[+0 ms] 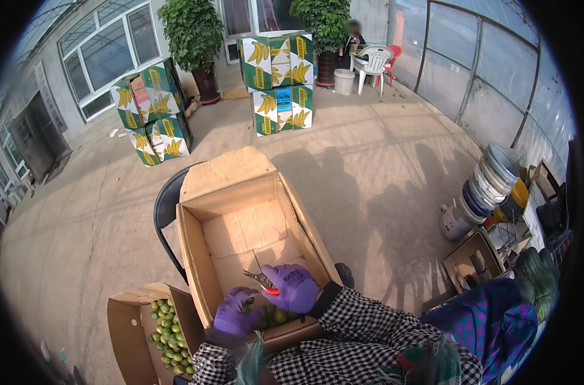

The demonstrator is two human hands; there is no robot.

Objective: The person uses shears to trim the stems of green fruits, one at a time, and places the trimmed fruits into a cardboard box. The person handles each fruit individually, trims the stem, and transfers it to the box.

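Note:
My right hand (292,288), in a purple glove, grips small pruning shears (259,278) with red handles. Their blades point left, over the inside of a large open cardboard box (258,178). Close by, my left hand (234,314), gloved alike, has its fingers and thumb curled around a small green citrus fruit (246,306), partly hidden. Several more green citrus fruits (278,315) lie at the box's near end, below my hands and partly covered by them. To the lower left, a second cardboard box (128,332) holds a pile of green to yellowish citrus fruits (169,332).
A black chair (169,197) shows behind the large box. Stacked banana cartons (277,82) stand ahead, with another stack (152,115) farther left. Nested buckets (484,187) and clutter line the right side. A person (354,36) is near a white plastic chair (374,62) at the back.

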